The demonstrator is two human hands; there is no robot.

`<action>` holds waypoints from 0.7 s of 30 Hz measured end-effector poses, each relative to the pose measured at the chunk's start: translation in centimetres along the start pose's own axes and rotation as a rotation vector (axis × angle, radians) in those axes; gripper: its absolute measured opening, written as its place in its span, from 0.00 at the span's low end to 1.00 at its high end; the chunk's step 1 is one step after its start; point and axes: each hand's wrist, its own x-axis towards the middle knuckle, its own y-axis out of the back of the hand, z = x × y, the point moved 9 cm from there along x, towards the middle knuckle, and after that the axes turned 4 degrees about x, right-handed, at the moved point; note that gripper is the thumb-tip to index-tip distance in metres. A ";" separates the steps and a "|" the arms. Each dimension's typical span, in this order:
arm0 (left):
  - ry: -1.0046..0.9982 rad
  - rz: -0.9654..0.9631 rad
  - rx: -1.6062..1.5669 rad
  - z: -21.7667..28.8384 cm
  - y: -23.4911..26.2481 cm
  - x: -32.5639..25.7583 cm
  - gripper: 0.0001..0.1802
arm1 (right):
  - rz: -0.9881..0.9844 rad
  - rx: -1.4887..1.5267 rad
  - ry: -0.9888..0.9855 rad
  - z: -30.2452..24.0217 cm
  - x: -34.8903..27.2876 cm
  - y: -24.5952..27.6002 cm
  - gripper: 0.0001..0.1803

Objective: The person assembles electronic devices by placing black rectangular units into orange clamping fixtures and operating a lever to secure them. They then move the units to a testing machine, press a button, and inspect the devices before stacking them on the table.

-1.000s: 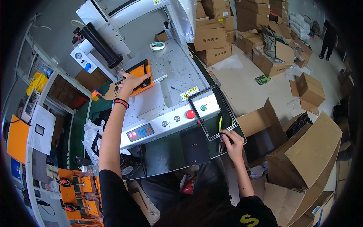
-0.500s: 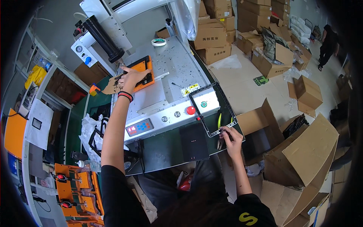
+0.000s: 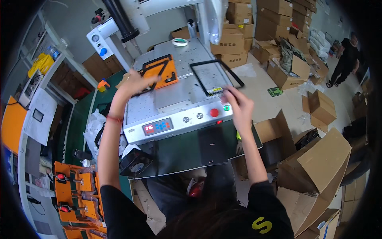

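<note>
My left hand [image 3: 133, 84] is over the left edge of an orange fixture plate [image 3: 170, 73] on the machine bed, its fingers smeared by motion. A thin black frame [image 3: 162, 68] slants over the plate and runs behind that hand, which seems to grip its near end. To the right, my right hand [image 3: 238, 102] pinches the near corner of another black rectangular frame [image 3: 230, 74], held above the bed with its opening empty. Behind my left hand, a brown piece [image 3: 121, 81] is mostly hidden.
A control panel [image 3: 157, 126] with display and buttons lines the machine's front. A black dispensing cylinder [image 3: 121, 22] hangs at the back left, and a tape roll [image 3: 180, 42] lies behind the plate. Right stand open cardboard boxes [image 3: 314, 167]; a person [image 3: 345, 59] stands far right.
My right hand has carried its frame up and left over the bed. The frame at the orange plate now slants by my left hand. The view has shifted, and the distant person has turned.
</note>
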 end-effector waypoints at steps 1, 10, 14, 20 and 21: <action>-0.173 0.041 -0.020 -1.0 0.9 -3.4 0.68 | -0.073 0.038 -0.012 0.3 1.5 -3.5 0.12; 0.177 0.535 -0.432 -12.1 0.5 -32.9 0.64 | -0.356 -0.187 0.055 4.0 3.4 -20.1 0.10; 0.224 0.484 -0.534 -16.2 -2.5 -35.0 0.62 | -0.427 -0.337 0.100 3.0 1.2 -21.2 0.10; 0.174 0.458 -0.528 -16.8 -2.9 -33.3 0.63 | -0.376 -0.402 0.049 2.3 -0.5 -20.7 0.09; 0.154 0.447 -0.545 -16.6 -3.0 -32.8 0.63 | -0.367 -0.430 0.067 2.2 -0.1 -20.8 0.09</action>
